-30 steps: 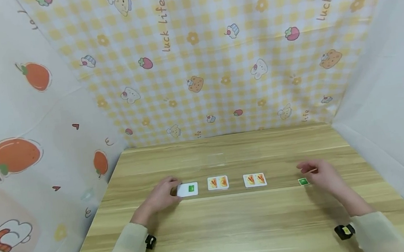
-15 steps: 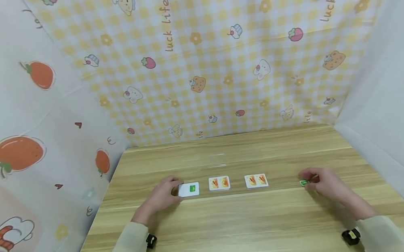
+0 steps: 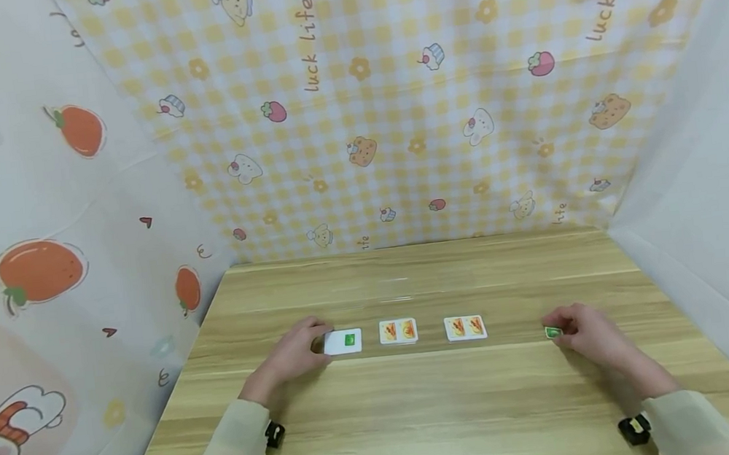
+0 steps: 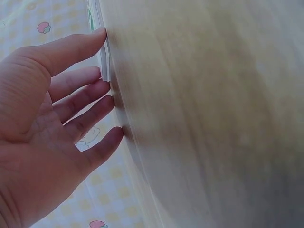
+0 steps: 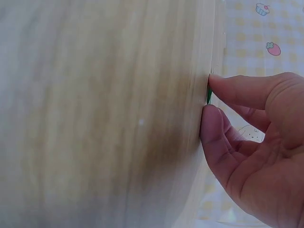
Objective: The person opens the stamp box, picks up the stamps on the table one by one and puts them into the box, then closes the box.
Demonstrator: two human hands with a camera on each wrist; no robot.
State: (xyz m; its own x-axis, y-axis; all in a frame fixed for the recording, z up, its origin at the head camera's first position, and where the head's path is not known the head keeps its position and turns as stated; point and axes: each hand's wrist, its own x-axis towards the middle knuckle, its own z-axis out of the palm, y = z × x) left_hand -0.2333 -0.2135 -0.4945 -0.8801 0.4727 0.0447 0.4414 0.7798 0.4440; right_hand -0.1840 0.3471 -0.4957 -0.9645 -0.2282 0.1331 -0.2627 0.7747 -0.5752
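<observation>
In the head view, my left hand [image 3: 297, 349] holds the left end of a white card [image 3: 336, 341] bearing a green square. The left wrist view shows layered white edges [image 4: 105, 61] beside the thumb and index finger; the other fingertips touch the wooden tabletop. Far to the right, my right hand [image 3: 591, 335] pinches a small green card [image 3: 553, 331] with a pale border between thumb and index finger, down at the table surface. Only a green sliver [image 5: 209, 95] of it shows in the right wrist view.
Between the hands lie two white-edged cards with orange pictures, a left one [image 3: 398, 331] and a right one [image 3: 465, 328]. Faint clear strips [image 3: 394, 290] show behind them on the wooden table [image 3: 422, 412]. A checked yellow cloth [image 3: 392, 107] hangs at the back.
My right hand has come down to the small green card, its thumb and index finger closing round it. The left hand stays at the white card. The head view has shifted slightly.
</observation>
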